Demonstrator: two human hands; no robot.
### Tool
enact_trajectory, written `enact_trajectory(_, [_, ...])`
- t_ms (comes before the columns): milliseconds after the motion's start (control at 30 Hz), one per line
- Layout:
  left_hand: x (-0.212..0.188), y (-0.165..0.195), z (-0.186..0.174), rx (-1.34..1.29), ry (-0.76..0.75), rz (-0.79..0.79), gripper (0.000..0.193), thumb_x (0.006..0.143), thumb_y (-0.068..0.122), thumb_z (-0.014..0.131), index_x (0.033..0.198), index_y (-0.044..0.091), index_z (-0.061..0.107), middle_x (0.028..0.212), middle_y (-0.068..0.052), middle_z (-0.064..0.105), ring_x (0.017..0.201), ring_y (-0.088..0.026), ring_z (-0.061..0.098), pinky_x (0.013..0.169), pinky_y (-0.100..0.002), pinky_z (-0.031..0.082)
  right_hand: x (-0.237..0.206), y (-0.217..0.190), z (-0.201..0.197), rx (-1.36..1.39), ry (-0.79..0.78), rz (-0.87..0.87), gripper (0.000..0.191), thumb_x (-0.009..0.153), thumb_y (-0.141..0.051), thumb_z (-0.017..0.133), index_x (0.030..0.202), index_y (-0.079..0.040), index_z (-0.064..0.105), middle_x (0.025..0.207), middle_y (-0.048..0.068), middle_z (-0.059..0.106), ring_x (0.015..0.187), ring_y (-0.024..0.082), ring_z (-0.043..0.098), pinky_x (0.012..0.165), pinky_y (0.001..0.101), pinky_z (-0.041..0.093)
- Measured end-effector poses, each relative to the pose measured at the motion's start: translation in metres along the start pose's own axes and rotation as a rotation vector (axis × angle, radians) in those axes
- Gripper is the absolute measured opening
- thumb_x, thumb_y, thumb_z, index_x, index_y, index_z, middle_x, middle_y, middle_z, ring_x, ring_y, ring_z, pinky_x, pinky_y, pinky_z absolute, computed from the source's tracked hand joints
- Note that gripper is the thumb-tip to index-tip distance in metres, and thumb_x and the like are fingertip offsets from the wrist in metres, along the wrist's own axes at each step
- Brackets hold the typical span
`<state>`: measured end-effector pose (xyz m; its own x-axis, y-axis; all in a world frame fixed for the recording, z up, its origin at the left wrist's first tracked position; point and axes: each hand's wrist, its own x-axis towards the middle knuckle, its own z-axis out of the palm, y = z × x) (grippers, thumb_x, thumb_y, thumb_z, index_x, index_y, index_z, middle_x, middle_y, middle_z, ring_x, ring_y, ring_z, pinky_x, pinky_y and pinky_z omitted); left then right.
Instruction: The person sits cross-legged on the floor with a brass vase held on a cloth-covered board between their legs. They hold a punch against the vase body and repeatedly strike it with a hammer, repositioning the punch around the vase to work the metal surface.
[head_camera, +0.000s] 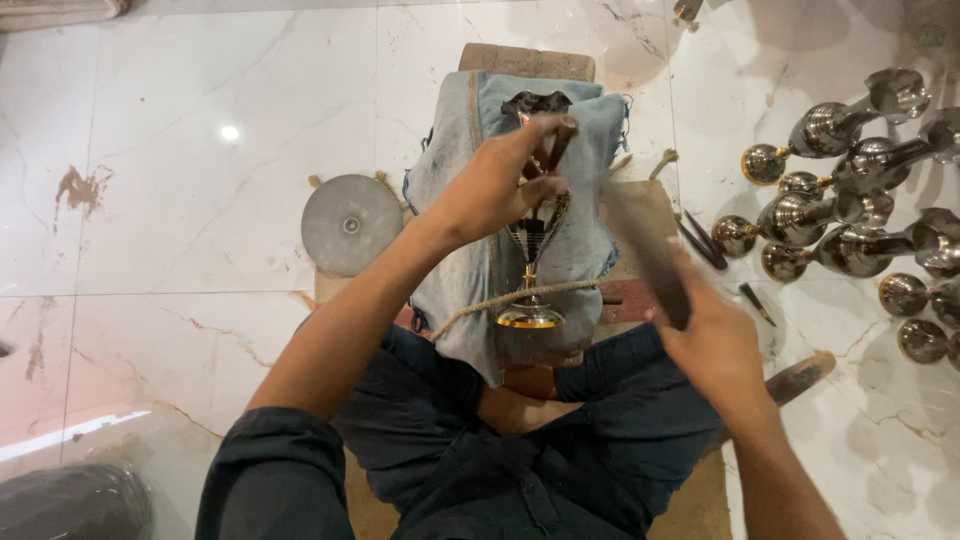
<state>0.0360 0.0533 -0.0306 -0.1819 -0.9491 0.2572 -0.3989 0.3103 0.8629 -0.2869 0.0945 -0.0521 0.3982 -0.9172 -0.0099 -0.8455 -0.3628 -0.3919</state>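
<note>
My left hand (495, 185) is closed around a thin punch (556, 140) on the metal goblet (530, 250), which lies on denim cloth (455, 150) between my knees. My right hand (715, 345) grips a blurred hammer (645, 250). The goblet seems stiff, thin-walled, slippery; I would hold its stem.

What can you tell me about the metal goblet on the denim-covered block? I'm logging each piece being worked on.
The goblet is a shiny silver-coloured metal piece with a flared cup, a thin gold-toned stem and a round gold-rimmed foot. It lies lengthwise on blue denim cloth, foot toward the person. A rope crosses its stem near the foot. The left hand presses a small tool against the cup; the right hand holds a blurred dark bar beside it, not visibly touching it.
</note>
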Motion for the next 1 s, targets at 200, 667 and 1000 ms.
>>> enact_trajectory(200, [0.000,-0.007,-0.002,-0.010,-0.062,0.066,0.050,0.098,0.008,0.072,0.143,0.009,0.051,0.106,-0.011,0.076,0.093,-0.026,0.076,0.082,-0.041,0.061,0.043,0.004,-0.035,-0.167,0.062,-0.143,0.074,0.091,-0.027,0.075,0.159,-0.019,0.046,0.106,0.023,0.072,0.091,0.041,0.071,0.080,0.0503,0.056])
enact_trajectory(667, [-0.038,-0.015,0.048,-0.111,0.508,-0.041,0.041,0.098,0.014,0.072,0.134,0.003,0.055,0.103,-0.010,0.075,0.089,-0.018,0.077,0.075,-0.032,0.063,0.106,-0.112,-0.163,-0.867,0.028,-0.569,0.084,0.092,-0.029,0.070,0.167,-0.034,0.031,0.094,0.007,0.068,0.062,0.024,0.069,0.056,0.0379,0.057])
enact_trajectory(1000, [-0.047,-0.009,0.061,-0.077,0.559,-0.029,0.025,0.102,0.012,0.072,0.121,0.005,0.057,0.101,-0.008,0.072,0.092,-0.016,0.076,0.076,-0.032,0.062,0.095,-0.132,-0.166,-0.944,-0.117,-0.502,0.085,0.097,-0.021,0.061,0.168,-0.041,0.019,0.090,0.008,0.065,0.055,0.021,0.066,0.048,0.0341,0.055])
